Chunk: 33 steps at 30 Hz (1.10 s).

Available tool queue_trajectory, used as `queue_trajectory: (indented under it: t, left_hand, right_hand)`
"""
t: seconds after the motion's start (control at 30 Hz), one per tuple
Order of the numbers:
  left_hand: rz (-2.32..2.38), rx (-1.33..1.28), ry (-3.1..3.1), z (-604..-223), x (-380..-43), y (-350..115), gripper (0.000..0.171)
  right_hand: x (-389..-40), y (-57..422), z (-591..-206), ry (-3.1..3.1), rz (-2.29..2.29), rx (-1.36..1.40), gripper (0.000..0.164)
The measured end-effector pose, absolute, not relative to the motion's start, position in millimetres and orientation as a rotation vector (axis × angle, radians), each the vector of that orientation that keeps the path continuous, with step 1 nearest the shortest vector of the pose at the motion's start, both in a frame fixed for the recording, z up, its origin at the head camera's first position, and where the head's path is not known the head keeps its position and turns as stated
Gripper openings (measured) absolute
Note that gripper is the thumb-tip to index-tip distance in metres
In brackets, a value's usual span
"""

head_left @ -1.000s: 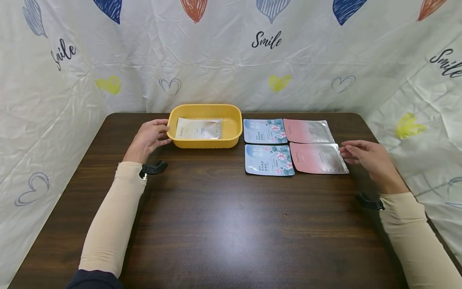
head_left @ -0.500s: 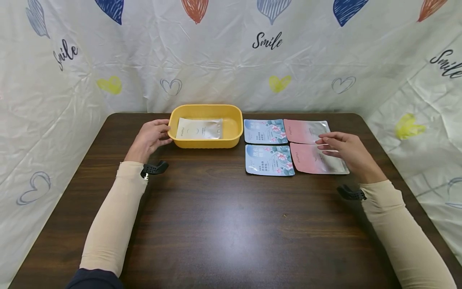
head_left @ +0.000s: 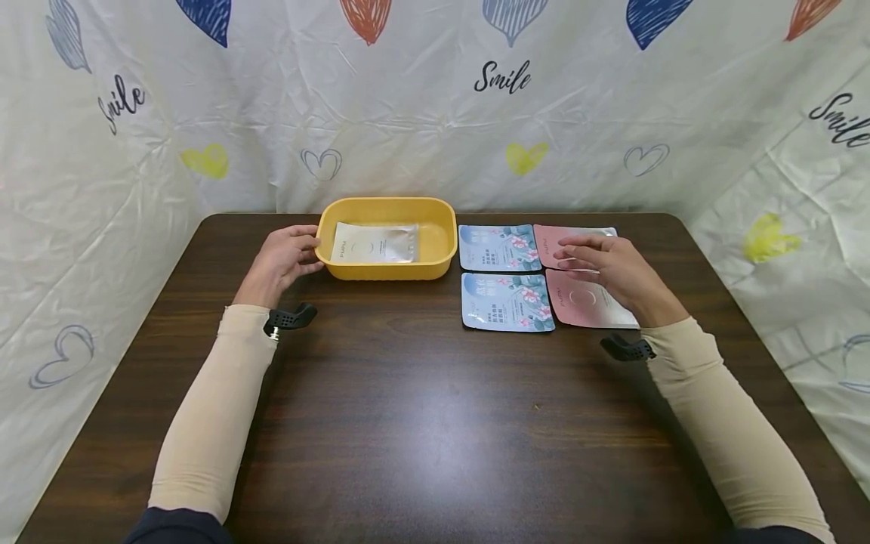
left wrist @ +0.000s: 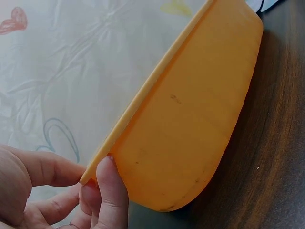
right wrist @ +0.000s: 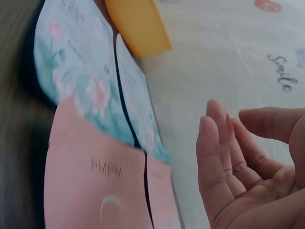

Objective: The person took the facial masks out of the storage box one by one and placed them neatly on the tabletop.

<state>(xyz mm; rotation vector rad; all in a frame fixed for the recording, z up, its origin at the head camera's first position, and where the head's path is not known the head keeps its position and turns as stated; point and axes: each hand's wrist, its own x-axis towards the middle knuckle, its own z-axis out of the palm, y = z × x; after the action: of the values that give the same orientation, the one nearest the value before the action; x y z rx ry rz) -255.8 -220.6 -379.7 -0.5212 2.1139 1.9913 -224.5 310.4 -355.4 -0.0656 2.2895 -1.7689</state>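
Observation:
In the head view my left hand (head_left: 284, 255) is at the left end of a yellow plastic basket (head_left: 390, 271). The left wrist view shows fingers and thumb pinching the basket's rim (left wrist: 138, 98). A whitish-silver face mask packet (head_left: 374, 243) lies flat inside. My right hand (head_left: 608, 268) hovers over two pink-and-silver face mask packets (head_left: 571, 301), partly covering them. Seen from the right wrist, its fingers are loosely bent, with a gap to the thumb and nothing between them. Two blue flowered face mask packets (head_left: 506, 302) lie left of the pink ones.
Everything stands on a dark wooden table (head_left: 435, 423). A white printed cloth (head_left: 421, 98) hangs behind and along both sides. The basket is close to the table's back edge, just left of the packets.
My right hand has moved left from beside the pink packets to above them. My left hand stays at the basket. The basket and packets have not moved.

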Motion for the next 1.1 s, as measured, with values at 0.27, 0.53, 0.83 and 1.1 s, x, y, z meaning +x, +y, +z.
queue_trajectory:
  t: [0.27,0.53,0.83,1.1]
  left_hand:
    - [1.994,-0.533,2.12,-380,-255,-222,0.043]
    - [2.011,-0.517,2.114,-379,-255,-220,0.044]
    - [2.007,-0.521,2.104,-381,-255,-221,0.043]
    - [2.003,-0.532,2.104,-381,-257,-221,0.043]
  right_hand:
    - [-236,281,-349,2.212,-1.802,-0.099,0.05]
    - [-242,259,-343,2.15,-1.864,-0.169,0.039]
    - [-248,242,-347,2.162,-1.81,-0.201,0.049]
    - [-256,223,-350,2.122,-1.838,-0.235,0.046]
